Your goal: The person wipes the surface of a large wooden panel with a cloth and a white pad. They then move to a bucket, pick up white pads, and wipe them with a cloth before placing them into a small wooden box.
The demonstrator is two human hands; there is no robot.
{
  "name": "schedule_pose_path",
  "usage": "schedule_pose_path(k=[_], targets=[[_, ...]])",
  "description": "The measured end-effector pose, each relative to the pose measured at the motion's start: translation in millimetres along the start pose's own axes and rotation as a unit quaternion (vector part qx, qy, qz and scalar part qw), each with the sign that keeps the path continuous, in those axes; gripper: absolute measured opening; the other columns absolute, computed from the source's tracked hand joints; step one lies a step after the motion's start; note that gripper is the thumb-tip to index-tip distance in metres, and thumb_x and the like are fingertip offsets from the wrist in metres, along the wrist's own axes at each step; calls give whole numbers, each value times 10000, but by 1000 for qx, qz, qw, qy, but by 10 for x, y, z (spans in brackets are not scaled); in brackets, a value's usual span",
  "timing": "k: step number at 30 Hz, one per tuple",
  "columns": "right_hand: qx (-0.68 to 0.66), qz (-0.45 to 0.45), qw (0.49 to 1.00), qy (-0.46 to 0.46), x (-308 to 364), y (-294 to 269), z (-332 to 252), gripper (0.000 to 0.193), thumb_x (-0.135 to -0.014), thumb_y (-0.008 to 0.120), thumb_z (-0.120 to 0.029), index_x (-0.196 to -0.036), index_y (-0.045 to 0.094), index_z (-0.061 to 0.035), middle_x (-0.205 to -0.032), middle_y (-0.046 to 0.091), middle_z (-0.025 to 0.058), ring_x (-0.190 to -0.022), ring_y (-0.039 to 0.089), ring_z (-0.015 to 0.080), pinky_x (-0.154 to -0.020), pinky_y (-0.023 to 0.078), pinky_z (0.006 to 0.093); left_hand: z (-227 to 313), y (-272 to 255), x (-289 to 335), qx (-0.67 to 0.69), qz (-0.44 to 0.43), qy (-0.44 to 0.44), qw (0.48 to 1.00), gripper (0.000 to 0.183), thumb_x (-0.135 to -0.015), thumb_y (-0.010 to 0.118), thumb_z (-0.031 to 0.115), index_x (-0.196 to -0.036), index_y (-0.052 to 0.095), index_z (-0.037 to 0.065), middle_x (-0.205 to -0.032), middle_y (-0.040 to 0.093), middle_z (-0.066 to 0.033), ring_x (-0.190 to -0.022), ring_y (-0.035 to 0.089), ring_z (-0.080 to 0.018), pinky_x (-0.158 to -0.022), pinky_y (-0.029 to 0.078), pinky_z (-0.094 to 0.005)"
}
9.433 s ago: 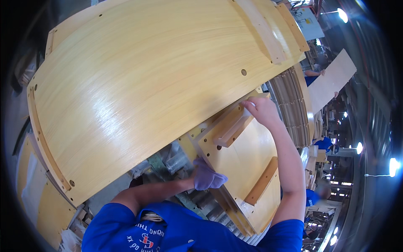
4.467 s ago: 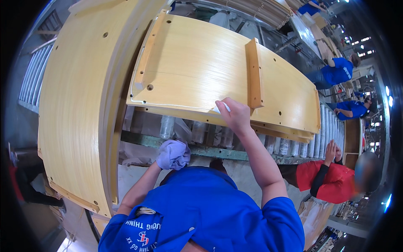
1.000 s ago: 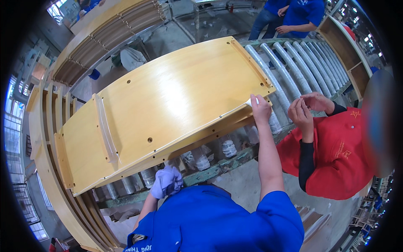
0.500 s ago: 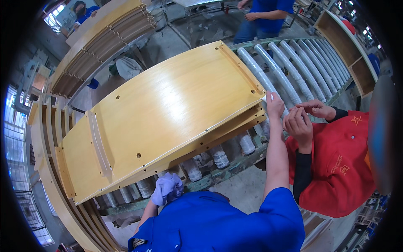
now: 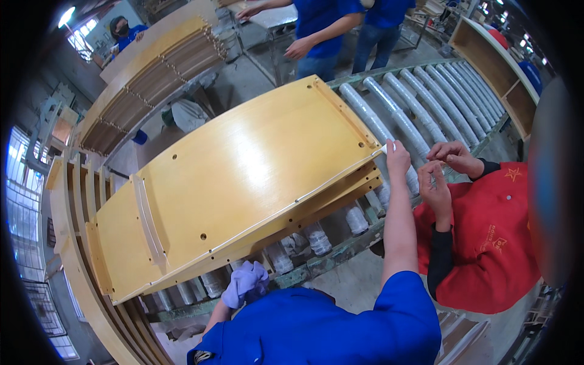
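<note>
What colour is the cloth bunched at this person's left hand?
The cloth is pale purple, like lavender; it shows best in the head view.

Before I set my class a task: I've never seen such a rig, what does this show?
There is no robot: a head-worn fisheye camera looks down at a person's own hands, bending straight edges. The right hand pinches a small white thing, mostly hidden, at a corner of a yellowish wooden panel. A white line runs along the panel's near edge. The left hand is hidden by a bunched lilac cloth. Beneath the panel are another panel and a roller conveyor.
</note>
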State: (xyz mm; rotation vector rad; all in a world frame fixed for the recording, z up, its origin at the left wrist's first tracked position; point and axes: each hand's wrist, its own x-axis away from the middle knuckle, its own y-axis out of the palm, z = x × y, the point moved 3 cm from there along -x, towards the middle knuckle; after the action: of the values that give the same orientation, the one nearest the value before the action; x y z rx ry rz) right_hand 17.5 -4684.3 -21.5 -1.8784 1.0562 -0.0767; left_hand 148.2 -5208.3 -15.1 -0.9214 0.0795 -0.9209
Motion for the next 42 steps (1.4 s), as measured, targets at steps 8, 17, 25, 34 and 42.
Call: schedule_pose_path(k=[8, 17, 25, 34, 42], targets=[[-823, -187, 394, 364, 1277, -30, 136, 271, -929, 505, -360, -1035, 542, -113, -770, 581, 46, -639, 555, 143, -525, 444, 288, 485, -137, -172, 77, 117, 83, 987, 212, -723, 595, 228, -885, 514, 117, -872, 481, -63, -848, 474, -224, -723, 385, -313], [-742, -426, 318, 409, 4002, -1022, -361, 348, -965, 412, -421, -893, 511, -95, -561, 360, -38, -407, 292, 61, -410, 214, 229, 410, 1049, -11, 698, -39, 4, 715, 173, -848, 535, 217, -799, 620, 75, -724, 619, -51, -620, 569, -177, -556, 470, -323], [-472, -387, 722, 326, 4968, -2133, 245, 202, -964, 488, -286, -1009, 589, -117, -691, 478, -51, -535, 353, 22, -462, 281, 195, 1161, 2219, 158, 572, -269, -45, 774, 203, -762, 587, 221, -859, 624, 47, -729, 600, -74, -695, 581, -199, -676, 483, -300], [-396, -141, 865, 275, 5018, -3621, 1920, 294, -946, 505, -282, -1010, 598, -11, -811, 613, 34, -767, 548, 93, -688, 451, 264, 3359, 3403, -142, 224, -358, 341, 840, 135, -763, 654, 150, -840, 645, 39, -737, 614, -113, -713, 577, -267, -626, 445, -311], [-410, -73, 866, 278, 4760, -4992, 3461, 334, -946, 499, -323, -1059, 600, -25, -895, 640, 45, -834, 576, 134, -751, 461, 288, 5459, 4449, -601, 140, -358, 583, 716, 206, -667, 727, 139, -840, 639, 70, -751, 617, -104, -681, 580, -278, -623, 440, -350]])
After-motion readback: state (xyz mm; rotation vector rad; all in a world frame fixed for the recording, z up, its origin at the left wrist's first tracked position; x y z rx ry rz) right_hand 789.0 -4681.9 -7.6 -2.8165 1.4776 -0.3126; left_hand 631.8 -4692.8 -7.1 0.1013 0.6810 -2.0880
